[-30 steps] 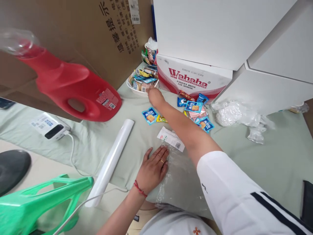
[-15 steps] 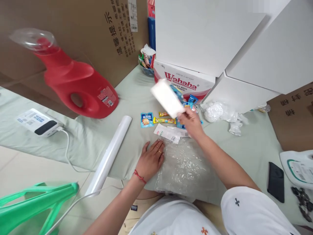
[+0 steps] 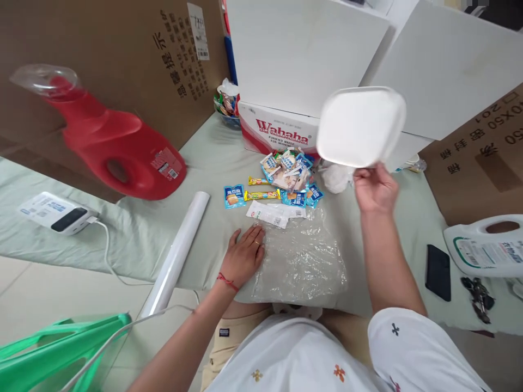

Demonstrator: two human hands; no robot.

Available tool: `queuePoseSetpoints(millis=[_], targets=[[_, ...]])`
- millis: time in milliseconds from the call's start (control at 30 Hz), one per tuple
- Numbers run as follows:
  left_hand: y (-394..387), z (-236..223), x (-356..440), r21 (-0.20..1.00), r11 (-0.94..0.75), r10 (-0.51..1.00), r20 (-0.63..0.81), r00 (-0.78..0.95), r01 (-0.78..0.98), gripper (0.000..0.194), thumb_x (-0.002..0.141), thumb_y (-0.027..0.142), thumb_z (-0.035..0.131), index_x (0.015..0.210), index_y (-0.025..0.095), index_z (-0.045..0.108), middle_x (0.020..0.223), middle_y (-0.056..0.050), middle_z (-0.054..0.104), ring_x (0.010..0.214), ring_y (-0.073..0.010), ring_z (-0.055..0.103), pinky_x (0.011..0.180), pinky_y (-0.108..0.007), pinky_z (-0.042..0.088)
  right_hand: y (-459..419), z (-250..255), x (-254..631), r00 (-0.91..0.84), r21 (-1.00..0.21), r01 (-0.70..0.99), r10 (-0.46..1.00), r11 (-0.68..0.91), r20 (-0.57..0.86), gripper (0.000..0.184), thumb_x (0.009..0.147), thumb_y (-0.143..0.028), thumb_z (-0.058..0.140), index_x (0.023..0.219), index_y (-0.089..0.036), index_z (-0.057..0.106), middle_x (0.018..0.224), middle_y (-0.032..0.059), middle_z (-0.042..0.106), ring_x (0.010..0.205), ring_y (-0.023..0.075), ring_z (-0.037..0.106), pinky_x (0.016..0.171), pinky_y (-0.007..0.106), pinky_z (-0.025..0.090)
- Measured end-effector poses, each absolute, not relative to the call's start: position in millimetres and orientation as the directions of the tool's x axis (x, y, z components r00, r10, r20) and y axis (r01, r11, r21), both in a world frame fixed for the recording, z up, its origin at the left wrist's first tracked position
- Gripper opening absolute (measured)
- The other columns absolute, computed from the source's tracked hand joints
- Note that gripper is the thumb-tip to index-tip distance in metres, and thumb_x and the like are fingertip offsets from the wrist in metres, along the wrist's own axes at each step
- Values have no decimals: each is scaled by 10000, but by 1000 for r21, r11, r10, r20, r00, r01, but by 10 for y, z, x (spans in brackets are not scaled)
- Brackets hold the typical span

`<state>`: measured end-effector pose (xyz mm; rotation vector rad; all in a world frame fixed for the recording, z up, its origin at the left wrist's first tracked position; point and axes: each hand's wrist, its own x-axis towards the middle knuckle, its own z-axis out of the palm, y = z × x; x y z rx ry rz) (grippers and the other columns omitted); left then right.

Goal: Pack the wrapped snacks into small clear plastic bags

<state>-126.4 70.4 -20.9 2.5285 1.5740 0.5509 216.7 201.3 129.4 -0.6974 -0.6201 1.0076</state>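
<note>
Raised at the right is a white square plastic container [image 3: 362, 128] with rounded corners. My right hand [image 3: 376, 188] grips it by its lower edge, fingers closed. My left hand [image 3: 245, 253] lies flat on the cloth, fingers stretched out, touching the left edge of a clear plastic bag [image 3: 302, 267]. Beyond the bag is a heap of small snack packets [image 3: 288, 170]. Beside the heap are a blue snack packet [image 3: 234, 196], yellow-wrapped sticks [image 3: 262, 195] and white flat wrappers [image 3: 267, 213].
A red jug [image 3: 126, 149] stands at the left, near a white roll [image 3: 177, 253] and a white device [image 3: 57, 212] with a cable. A Wahaha carton [image 3: 275, 133] is behind the packets. At the right lie a phone [image 3: 438, 272], keys [image 3: 478, 298] and a white bottle [image 3: 486, 245].
My right hand has lifted the white container up and to the right, away from the packets, and turned it flat toward me. The packet heap now shows fully. My left hand stays on the cloth.
</note>
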Motion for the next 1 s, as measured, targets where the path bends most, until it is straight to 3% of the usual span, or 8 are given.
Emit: queuePoseSetpoints(millis=[67, 133, 200, 267, 333, 433, 767, 1000], targets=[[707, -209, -1262, 278, -460, 883, 247, 400, 843, 448, 1026, 265, 413, 1430, 200, 597, 1511, -130, 578, 1400, -286, 549, 1199, -557, 303, 1626, 1359, 2606, 557, -832, -349, 809, 432, 187, 156, 801, -106, 624, 775, -256, 589, 840, 4, 616, 713, 128, 554, 686, 301, 492], [711, -206, -1261, 281, -467, 879, 253, 404, 838, 452, 1029, 273, 405, 1432, 200, 594, 1507, -132, 582, 1397, -290, 551, 1198, -557, 297, 1182, 1286, 3088, 710, -946, 244, 625, 214, 325, 96, 843, -200, 604, 816, -292, 612, 845, 47, 632, 758, 197, 606, 740, 396, 518], [717, -207, -1263, 288, -470, 877, 260, 404, 834, 458, 1027, 284, 402, 1437, 203, 590, 1500, -136, 588, 1391, -295, 557, 1198, -560, 290, 760, 1107, 3557, 748, -774, 600, 485, -203, 453, 70, 839, -266, 602, 868, -300, 656, 879, 100, 647, 836, 274, 636, 783, 475, 515], [727, -214, -1269, 286, -473, 875, 265, 406, 833, 463, 1025, 297, 404, 1440, 203, 585, 1497, -138, 591, 1382, -301, 564, 1197, -561, 286, 446, 887, 3956, 669, -457, 742, 580, -490, 465, 132, 816, -293, 623, 913, -260, 705, 953, 150, 650, 976, 338, 637, 862, 508, 499], [739, -228, -1278, 270, -480, 870, 269, 414, 834, 464, 1024, 307, 404, 1438, 198, 582, 1497, -140, 592, 1375, -307, 569, 1191, -559, 289, 314, 683, 4256, 643, -230, 763, 669, -604, 373, 206, 810, -272, 603, 961, -195, 720, 997, 170, 636, 1050, 359, 622, 906, 503, 482], [756, -248, -1293, 231, -496, 859, 270, 434, 837, 461, 1026, 314, 399, 1433, 186, 576, 1493, -142, 595, 1363, -315, 577, 1174, -557, 302, 512, 466, 4552, 671, -120, 737, 699, -665, 246, 251, 841, -240, 553, 1020, -158, 709, 1025, 166, 625, 1041, 329, 612, 902, 455, 467], [789, -295, -1356, 192, -522, 840, 282, 462, 831, 513, 1002, 325, 450, 1502, 223, 500, 1457, -130, 630, 1309, -315, 625, 1180, -534, 317, 2541, 210, 5213, 730, -183, 683, 667, -707, 146, 363, 862, -181, 536, 1170, -113, 717, 1057, 195, 660, 935, 245, 591, 843, 372, 418], [790, -267, -1354, 177, -517, 844, 268, 464, 837, 543, 993, 296, 472, 1529, 208, 461, 1453, -135, 632, 1290, -316, 637, 1181, -537, 314, 2993, 266, 5324, 684, -249, 727, 708, -641, 175, 465, 927, -311, 510, 1331, -128, 649, 1183, 220, 631, 959, 268, 617, 812, 402, 446]])
